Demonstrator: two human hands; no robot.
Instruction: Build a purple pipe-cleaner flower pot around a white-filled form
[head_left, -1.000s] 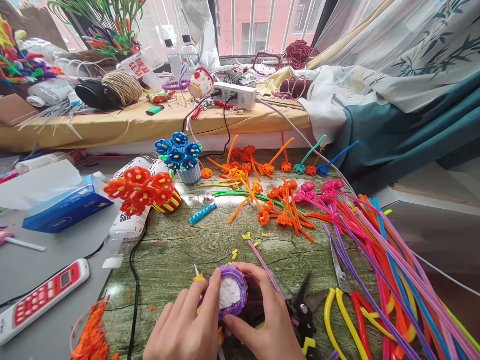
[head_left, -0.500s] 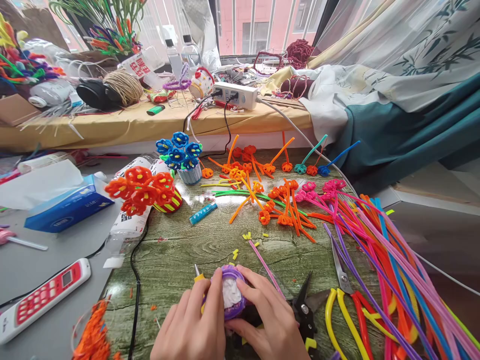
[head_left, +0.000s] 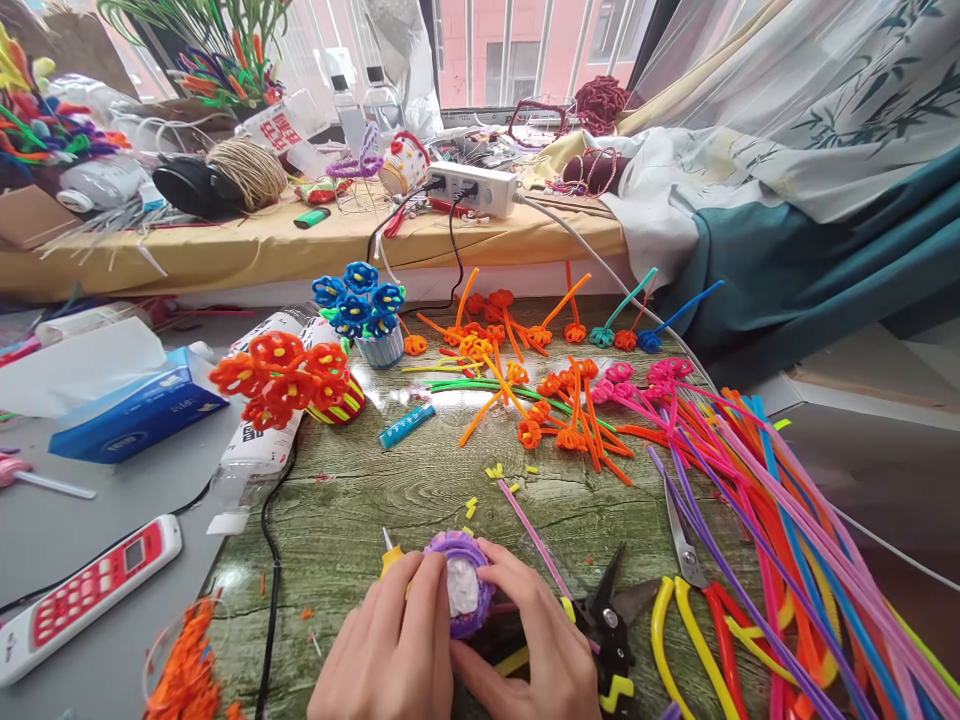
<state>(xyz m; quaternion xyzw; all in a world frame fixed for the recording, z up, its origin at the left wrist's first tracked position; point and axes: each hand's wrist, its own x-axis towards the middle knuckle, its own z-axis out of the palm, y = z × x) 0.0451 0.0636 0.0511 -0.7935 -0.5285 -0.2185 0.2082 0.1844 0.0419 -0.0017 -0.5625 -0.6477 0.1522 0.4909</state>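
Both hands are closed around a small purple pot [head_left: 459, 580] at the front of the table, its rim wrapped in fuzzy purple stems and its inside packed with something white. My left hand [head_left: 390, 640] grips its left side, and my right hand [head_left: 536, 635] has thumb and fingers on its right side. Just past the left fingers a yellow tool with a pointed metal tip [head_left: 390, 552] shows; the rest is covered. To the right lie black-bladed cutters [head_left: 611, 620]. A pink pipe cleaner [head_left: 532, 530] and small yellow snippets [head_left: 471, 505] lie beyond the pot.
Scissors with yellow and red handles [head_left: 686, 560] lie beside a bundle of coloured pipe cleaners [head_left: 802, 500]. Farther back are orange pipe-cleaner flowers [head_left: 570, 385], a pot of red flowers [head_left: 281, 380], and one of blue flowers [head_left: 364, 300]. A black cable [head_left: 270, 560] runs along the left.
The purple pot has tilted and turned slightly, with more of its left rim showing. My right fingers have drawn back a little from its opening. Both hands stay on it.
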